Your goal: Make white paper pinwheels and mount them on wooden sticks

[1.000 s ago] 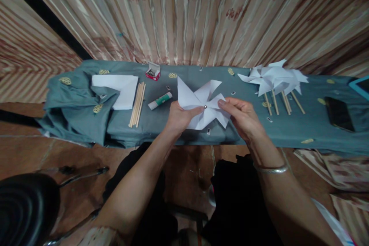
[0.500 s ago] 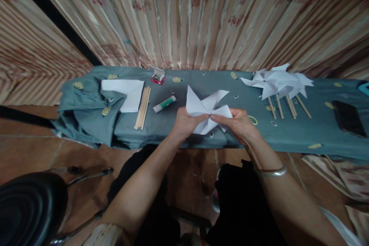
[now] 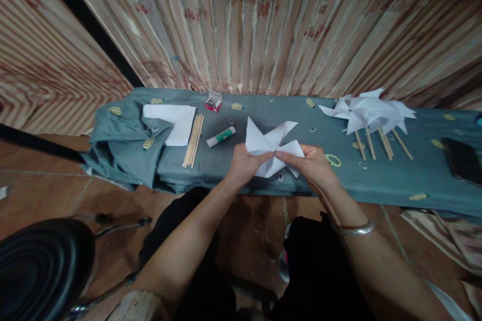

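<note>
A white paper pinwheel (image 3: 274, 135) is held between both hands above the front of the cloth-covered bench. My left hand (image 3: 246, 161) grips its left side, the thumb pressed close to the centre. From the other side my right hand (image 3: 311, 163) holds it, and that thumb also meets the middle, where a small pin head partly shows. The fingers behind the paper are hidden. To the left of the hands lies a glue stick (image 3: 221, 137) with a green label. A small red and white box (image 3: 213, 102) stands open behind it with small dark items inside.
Wooden sticks (image 3: 194, 141) lie bundled beside folded white paper (image 3: 181, 128) on the left. Several finished pinwheels (image 3: 371, 110) on sticks rest at the right, near a dark phone (image 3: 462, 160). A black stool (image 3: 45, 266) stands at lower left. A curtain (image 3: 256, 25) hangs behind the bench (image 3: 263, 105).
The whole view has shifted slightly, so bench items appear further right. Both hands keep hold of the pinwheel, thumbs still at its centre; the pin head is now more covered.
</note>
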`<state>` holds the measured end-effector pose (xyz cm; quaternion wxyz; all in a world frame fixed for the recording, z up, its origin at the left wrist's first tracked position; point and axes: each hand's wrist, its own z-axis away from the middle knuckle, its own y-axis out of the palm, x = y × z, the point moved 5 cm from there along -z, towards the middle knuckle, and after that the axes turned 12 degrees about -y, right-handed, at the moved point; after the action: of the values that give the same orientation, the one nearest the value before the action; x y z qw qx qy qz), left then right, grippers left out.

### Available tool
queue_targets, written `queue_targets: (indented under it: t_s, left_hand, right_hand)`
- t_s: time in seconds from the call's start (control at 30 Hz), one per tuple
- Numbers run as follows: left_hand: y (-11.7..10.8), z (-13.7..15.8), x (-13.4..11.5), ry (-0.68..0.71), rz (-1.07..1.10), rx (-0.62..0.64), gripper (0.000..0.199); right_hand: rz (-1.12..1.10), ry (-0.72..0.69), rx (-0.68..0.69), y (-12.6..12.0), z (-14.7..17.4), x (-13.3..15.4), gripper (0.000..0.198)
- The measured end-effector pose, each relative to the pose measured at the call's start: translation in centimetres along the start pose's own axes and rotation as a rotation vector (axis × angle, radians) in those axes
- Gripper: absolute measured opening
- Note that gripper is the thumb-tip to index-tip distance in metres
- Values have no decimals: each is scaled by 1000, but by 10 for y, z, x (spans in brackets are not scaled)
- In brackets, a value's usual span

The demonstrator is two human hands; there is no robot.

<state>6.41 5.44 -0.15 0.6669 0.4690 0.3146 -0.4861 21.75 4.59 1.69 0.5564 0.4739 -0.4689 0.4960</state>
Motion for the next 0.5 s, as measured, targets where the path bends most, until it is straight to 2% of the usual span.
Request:
queue_targets:
  t_s: [0.2, 0.3, 0.4, 0.5]
  left_hand:
    - [-6, 2, -1, 29, -39, 0, 26]
    - [-6, 3, 1, 74, -82, 49, 30]
    - [-5, 6, 1, 163, -135, 138, 41]
    - [-22, 9, -9, 277, -331, 130, 56]
  right_hand:
    - [50, -56, 29, 7, 1, -1, 35]
    - [81, -85, 31, 8, 1, 0, 35]
    - [83, -97, -31, 2, 0, 4, 34]
    - [68, -111, -144, -13, -1, 10, 33]
